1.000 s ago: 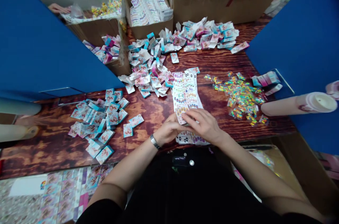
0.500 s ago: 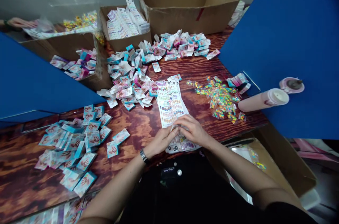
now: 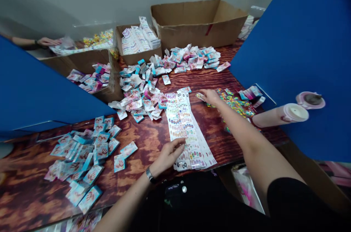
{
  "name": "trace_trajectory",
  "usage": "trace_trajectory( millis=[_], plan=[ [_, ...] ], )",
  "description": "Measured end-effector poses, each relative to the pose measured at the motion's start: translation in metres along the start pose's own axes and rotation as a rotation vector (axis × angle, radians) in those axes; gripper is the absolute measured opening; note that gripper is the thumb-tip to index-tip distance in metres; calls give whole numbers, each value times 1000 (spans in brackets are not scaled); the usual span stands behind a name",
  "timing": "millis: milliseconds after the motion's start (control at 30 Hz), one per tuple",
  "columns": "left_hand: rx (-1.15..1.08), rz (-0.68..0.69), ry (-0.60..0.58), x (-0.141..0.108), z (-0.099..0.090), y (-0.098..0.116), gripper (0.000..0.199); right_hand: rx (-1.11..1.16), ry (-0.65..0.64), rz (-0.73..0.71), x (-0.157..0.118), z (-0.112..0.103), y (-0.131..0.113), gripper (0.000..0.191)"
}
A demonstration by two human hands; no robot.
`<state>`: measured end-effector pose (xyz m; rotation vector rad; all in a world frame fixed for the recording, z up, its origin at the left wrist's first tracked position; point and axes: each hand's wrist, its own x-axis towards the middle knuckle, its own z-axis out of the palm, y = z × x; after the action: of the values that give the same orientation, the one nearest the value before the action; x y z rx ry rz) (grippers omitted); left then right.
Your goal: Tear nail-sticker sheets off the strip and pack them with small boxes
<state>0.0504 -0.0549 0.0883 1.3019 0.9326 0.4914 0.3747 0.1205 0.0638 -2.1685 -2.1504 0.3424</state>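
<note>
Long printed sticker sheets point(image 3: 189, 126) lie fanned out in front of me. My left hand point(image 3: 170, 153), with a watch on its wrist, rests at the left side of the sheets, thumb and fingers apart. My right hand point(image 3: 210, 97) reaches to the far left edge of the pile of small yellow-green packets point(image 3: 238, 105); its fingertips are closed on one small packet point(image 3: 200, 96). Behind the sheets is a heap of open pink and blue small boxes point(image 3: 145, 96).
Closed blue boxes point(image 3: 85, 151) lie at the left. Cardboard boxes point(image 3: 200, 30) stand at the back. Blue panels point(image 3: 296, 60) flank the table. A pink bottle point(image 3: 279, 115) lies at the right. Another person's hand point(image 3: 49, 41) is at the far left.
My hands have parted. The right one has moved forward and right to the packets, while the left remains at the sheets with its fingers spread. The view has shifted slightly.
</note>
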Motion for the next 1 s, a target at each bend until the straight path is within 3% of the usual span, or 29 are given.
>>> trace_trajectory(
  millis=[100,167,300,433,567,667,800,933,1000],
  plan=[
    [117,47,29,5,-10,2,38,-64,-62,28,6,5,-4,33],
    [240,113,142,12,-22,4,37,-92,-74,28,6,6,-8,34],
    [569,267,439,35,-61,10,38,-122,-76,-2,-5,7,-20,38],
    [978,290,571,64,-105,17,44,-117,-62,-37,-28,9,-28,39],
    [1240,332,359,83,-141,23,45,-81,-75,-102,-56,14,-31,32],
    [1374,344,230,90,-156,26,42,-35,-90,-143,-73,17,-33,30],
    [1443,302,166,88,-163,38,35,53,-66,-158,-87,19,-34,30],
    [1369,257,144,64,-161,56,30,129,-25,-168,-100,19,-34,29],
    [1248,225,30,49,-154,60,33,172,-6,-179,-106,20,-34,30]
  ],
)
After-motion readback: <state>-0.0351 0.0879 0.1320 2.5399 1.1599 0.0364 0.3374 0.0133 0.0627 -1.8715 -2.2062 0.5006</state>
